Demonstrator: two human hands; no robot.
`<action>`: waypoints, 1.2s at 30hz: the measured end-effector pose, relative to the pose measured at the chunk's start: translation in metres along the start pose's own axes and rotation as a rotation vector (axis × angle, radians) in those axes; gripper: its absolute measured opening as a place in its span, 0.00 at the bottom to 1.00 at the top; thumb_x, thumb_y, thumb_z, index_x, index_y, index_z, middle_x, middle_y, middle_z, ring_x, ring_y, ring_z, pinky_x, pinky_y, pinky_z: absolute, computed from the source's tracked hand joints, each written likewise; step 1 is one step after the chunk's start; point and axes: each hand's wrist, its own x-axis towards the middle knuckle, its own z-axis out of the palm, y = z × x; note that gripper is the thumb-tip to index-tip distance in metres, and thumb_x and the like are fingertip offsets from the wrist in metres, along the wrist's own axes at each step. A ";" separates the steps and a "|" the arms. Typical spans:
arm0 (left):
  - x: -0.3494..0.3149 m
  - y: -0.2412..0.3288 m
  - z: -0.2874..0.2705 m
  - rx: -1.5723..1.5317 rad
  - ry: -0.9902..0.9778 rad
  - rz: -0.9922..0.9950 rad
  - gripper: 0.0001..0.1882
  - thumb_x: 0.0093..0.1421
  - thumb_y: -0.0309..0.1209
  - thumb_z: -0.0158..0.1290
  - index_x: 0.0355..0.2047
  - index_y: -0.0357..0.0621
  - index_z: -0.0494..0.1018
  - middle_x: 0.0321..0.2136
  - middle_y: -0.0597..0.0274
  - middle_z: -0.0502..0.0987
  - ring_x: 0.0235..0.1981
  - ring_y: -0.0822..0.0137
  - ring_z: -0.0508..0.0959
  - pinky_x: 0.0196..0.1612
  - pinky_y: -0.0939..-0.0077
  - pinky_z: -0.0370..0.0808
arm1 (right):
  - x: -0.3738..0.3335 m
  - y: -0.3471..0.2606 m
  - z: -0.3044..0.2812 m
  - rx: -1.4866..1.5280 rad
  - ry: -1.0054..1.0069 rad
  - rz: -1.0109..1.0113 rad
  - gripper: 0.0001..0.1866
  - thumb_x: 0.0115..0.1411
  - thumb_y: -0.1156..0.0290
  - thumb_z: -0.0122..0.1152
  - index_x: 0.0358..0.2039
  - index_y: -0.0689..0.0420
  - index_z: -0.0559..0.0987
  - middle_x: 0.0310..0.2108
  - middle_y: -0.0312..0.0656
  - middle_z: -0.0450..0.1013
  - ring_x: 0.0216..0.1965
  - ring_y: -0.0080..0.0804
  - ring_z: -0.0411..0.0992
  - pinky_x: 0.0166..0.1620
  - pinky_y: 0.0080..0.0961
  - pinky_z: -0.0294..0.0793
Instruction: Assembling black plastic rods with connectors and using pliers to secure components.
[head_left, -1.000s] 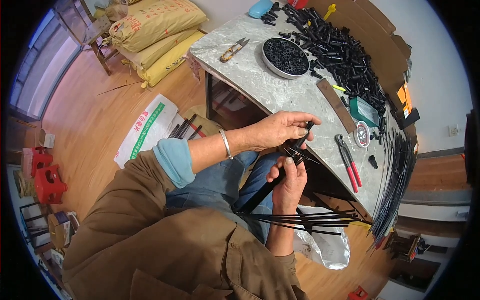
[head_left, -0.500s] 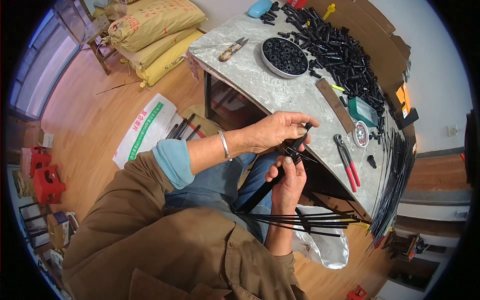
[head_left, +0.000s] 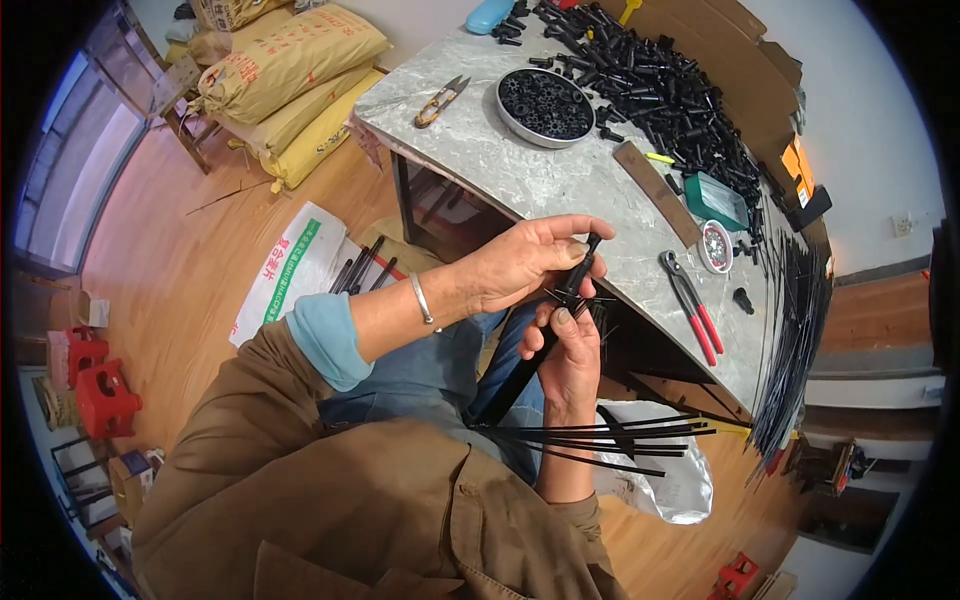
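We've got our left hand pinching the top of the black fitting, our right hand clamped lower, by the thin spikes, just beside the table edge. We'd keep everything in line, never forcing it.

Room along the near edge of the table, round bowl behind it, brown bar and red-handled pliers blocking toward the right corner
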 end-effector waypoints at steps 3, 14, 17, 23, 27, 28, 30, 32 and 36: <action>-0.002 0.004 0.010 0.062 0.111 -0.007 0.22 0.67 0.34 0.47 0.58 0.38 0.62 0.41 0.57 0.74 0.38 0.70 0.77 0.40 0.76 0.77 | -0.001 0.000 -0.002 -0.031 0.037 -0.028 0.11 0.61 0.67 0.60 0.40 0.59 0.72 0.31 0.39 0.71 0.23 0.27 0.68 0.24 0.26 0.69; -0.020 -0.008 0.005 0.481 0.233 -0.111 0.18 0.57 0.26 0.58 0.46 0.33 0.69 0.36 0.63 0.76 0.37 0.74 0.77 0.42 0.78 0.75 | -0.001 -0.007 -0.010 -0.499 0.117 -0.199 0.13 0.61 0.70 0.62 0.43 0.63 0.76 0.33 0.36 0.75 0.31 0.21 0.72 0.37 0.21 0.73; -0.024 -0.012 0.011 0.533 0.218 -0.050 0.18 0.57 0.26 0.58 0.47 0.33 0.69 0.39 0.63 0.75 0.41 0.74 0.76 0.46 0.78 0.74 | -0.003 -0.025 -0.020 -0.594 0.069 -0.099 0.10 0.58 0.71 0.65 0.38 0.62 0.79 0.31 0.31 0.75 0.31 0.16 0.69 0.38 0.16 0.70; -0.028 -0.015 0.019 0.468 0.202 0.014 0.18 0.58 0.23 0.54 0.49 0.32 0.69 0.41 0.62 0.76 0.42 0.75 0.76 0.48 0.80 0.74 | 0.002 -0.034 -0.028 -0.518 -0.060 0.037 0.11 0.53 0.72 0.69 0.38 0.59 0.82 0.31 0.29 0.77 0.32 0.14 0.69 0.37 0.15 0.70; -0.030 -0.016 0.018 0.441 0.178 0.020 0.18 0.59 0.23 0.53 0.50 0.31 0.69 0.41 0.62 0.76 0.43 0.75 0.76 0.48 0.79 0.74 | 0.001 -0.032 -0.029 -0.500 -0.034 0.058 0.11 0.53 0.72 0.70 0.37 0.59 0.82 0.31 0.30 0.77 0.32 0.14 0.71 0.38 0.15 0.71; -0.029 -0.016 0.018 0.442 0.167 0.028 0.19 0.58 0.23 0.54 0.50 0.31 0.69 0.42 0.60 0.76 0.43 0.73 0.76 0.48 0.78 0.74 | 0.001 -0.033 -0.030 -0.472 -0.041 0.065 0.11 0.52 0.71 0.70 0.36 0.59 0.82 0.30 0.30 0.77 0.31 0.15 0.71 0.38 0.17 0.71; -0.027 -0.017 0.015 0.444 0.156 0.032 0.19 0.58 0.23 0.55 0.50 0.32 0.69 0.43 0.58 0.76 0.43 0.72 0.76 0.48 0.77 0.74 | 0.001 -0.032 -0.033 -0.441 -0.046 0.073 0.10 0.52 0.70 0.70 0.35 0.59 0.82 0.29 0.30 0.76 0.31 0.16 0.71 0.39 0.18 0.70; -0.028 -0.020 0.012 0.373 0.131 0.024 0.20 0.59 0.24 0.54 0.51 0.31 0.69 0.43 0.57 0.76 0.43 0.71 0.77 0.48 0.77 0.74 | 0.000 -0.029 -0.037 -0.359 -0.055 0.112 0.11 0.52 0.68 0.71 0.34 0.58 0.82 0.29 0.31 0.77 0.31 0.17 0.72 0.40 0.18 0.71; -0.029 -0.020 0.012 0.391 0.130 0.007 0.20 0.59 0.24 0.54 0.51 0.31 0.69 0.43 0.58 0.76 0.43 0.72 0.77 0.48 0.77 0.74 | 0.001 -0.024 -0.047 -0.319 -0.082 0.136 0.12 0.51 0.65 0.72 0.33 0.57 0.82 0.29 0.33 0.78 0.31 0.19 0.74 0.40 0.19 0.71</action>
